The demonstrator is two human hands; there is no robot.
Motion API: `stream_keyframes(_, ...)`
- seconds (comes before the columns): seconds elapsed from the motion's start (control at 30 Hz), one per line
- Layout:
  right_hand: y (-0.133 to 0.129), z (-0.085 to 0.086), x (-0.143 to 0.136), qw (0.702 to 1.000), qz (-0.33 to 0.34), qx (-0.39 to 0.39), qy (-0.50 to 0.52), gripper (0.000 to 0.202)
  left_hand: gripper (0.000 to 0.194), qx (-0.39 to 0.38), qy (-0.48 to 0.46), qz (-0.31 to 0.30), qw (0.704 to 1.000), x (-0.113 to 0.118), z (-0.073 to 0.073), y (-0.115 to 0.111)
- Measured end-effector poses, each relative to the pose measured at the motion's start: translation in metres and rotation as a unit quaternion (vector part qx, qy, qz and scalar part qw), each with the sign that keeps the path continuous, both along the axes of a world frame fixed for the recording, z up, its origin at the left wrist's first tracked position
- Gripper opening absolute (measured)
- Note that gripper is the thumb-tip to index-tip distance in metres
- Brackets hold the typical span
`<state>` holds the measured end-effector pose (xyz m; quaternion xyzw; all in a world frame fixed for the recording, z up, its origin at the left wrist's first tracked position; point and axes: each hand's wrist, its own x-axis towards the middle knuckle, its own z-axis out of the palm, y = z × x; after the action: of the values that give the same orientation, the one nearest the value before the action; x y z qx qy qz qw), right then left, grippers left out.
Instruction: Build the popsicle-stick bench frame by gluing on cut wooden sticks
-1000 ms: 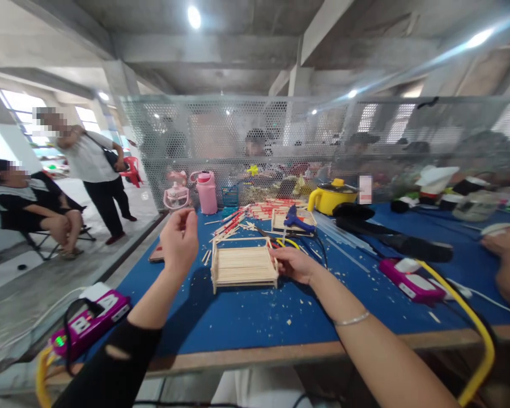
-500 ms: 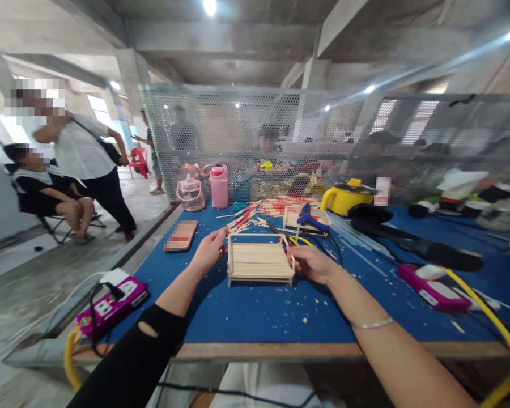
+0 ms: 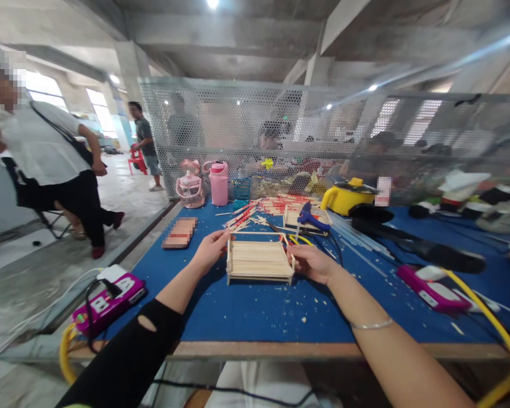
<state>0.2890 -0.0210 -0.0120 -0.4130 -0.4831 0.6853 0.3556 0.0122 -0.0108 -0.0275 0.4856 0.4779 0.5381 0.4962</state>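
Observation:
A small frame of pale wooden sticks (image 3: 259, 259), with a slatted panel and raised sides, is held level over the blue table. My left hand (image 3: 210, 249) pinches its left upper corner between thumb and fingers. At its right side, my right hand (image 3: 312, 262) has its fingers closed on the edge. Behind the frame lies a heap of red and pale sticks (image 3: 276, 205). A blue glue gun (image 3: 310, 218) rests on a second stick piece (image 3: 289, 218) beyond my right hand.
The blue table (image 3: 255, 317) also bears a phone (image 3: 179, 233), pink bottles (image 3: 219, 183), a yellow pot (image 3: 351, 197), clear glue sticks (image 3: 361, 238) and purple power strips (image 3: 110, 300) (image 3: 433, 289). A mesh screen (image 3: 225, 113) stands behind. People are at the left.
My left hand has moved slightly right and now touches the frame's corner. My right hand keeps its hold. The standing person at the left has moved further left.

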Motion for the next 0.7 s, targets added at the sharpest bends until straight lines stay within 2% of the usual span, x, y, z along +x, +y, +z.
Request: stream_keyframes(0.7,-0.0024,0.0006,-0.0009,1.000,-0.011,0.017,-0.014,0.042,0.053,-0.005,-0.029,-0.014,0.999,0.0012,-0.0013,0.0011)
